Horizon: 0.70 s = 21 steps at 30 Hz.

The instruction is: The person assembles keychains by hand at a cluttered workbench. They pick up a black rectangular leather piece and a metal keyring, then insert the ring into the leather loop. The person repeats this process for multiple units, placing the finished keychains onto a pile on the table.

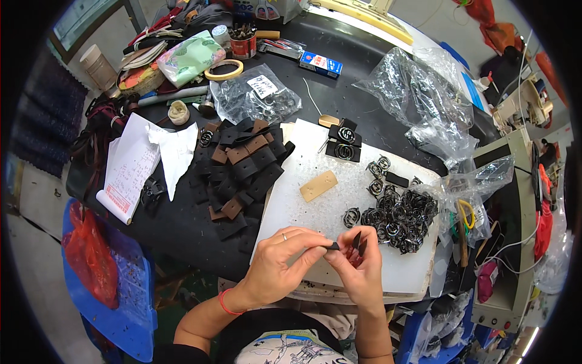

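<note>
Both hands — left hand (280, 261), right hand (359, 267) — pinch one small black strap piece (335, 246) between their fingertips, each grip closed.

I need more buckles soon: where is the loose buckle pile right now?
In the head view, the buckle pile lies on the white board, on its right part, just above the right hand and beside the clear bags.

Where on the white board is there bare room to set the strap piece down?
The white board is bare between the tan tag and the left hand, and also left of the tag toward the pile of black and brown strap pieces. Its right side is crowded by the heap of dark metal buckles; the right hand sits just below that heap.
</note>
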Available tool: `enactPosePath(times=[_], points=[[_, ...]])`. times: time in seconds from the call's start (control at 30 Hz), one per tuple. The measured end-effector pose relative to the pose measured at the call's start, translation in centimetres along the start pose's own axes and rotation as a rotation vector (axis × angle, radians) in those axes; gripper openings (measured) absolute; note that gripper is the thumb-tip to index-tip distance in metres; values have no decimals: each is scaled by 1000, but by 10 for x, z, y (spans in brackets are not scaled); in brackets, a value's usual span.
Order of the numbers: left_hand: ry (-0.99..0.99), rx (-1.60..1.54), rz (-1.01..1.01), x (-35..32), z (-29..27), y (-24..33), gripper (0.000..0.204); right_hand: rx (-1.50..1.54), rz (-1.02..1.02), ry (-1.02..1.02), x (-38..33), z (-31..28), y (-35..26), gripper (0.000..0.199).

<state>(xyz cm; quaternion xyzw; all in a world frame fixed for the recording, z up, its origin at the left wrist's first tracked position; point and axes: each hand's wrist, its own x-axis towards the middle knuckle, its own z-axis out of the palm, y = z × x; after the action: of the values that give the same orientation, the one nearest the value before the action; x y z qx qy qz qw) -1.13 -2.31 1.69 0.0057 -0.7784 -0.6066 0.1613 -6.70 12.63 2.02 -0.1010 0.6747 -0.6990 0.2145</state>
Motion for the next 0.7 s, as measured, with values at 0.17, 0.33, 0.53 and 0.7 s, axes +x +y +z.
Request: enactPosePath(times=[0.17,0.33,0.53,0.7], points=[[-38,-201,-172,-2,-4,10,24,-99,-137,-109,5,-8,-5,16],[-37,-499,-206,-6,0,3,23,173,2,-201,6,-10,-9,18],[-259,-456,-114,-6,-10,-3,20,202,-12,-376,2,-20,-3,16],[-142,-634,-315,-10,-2,2,27,310,197,-195,-2,-15,-1,16]])
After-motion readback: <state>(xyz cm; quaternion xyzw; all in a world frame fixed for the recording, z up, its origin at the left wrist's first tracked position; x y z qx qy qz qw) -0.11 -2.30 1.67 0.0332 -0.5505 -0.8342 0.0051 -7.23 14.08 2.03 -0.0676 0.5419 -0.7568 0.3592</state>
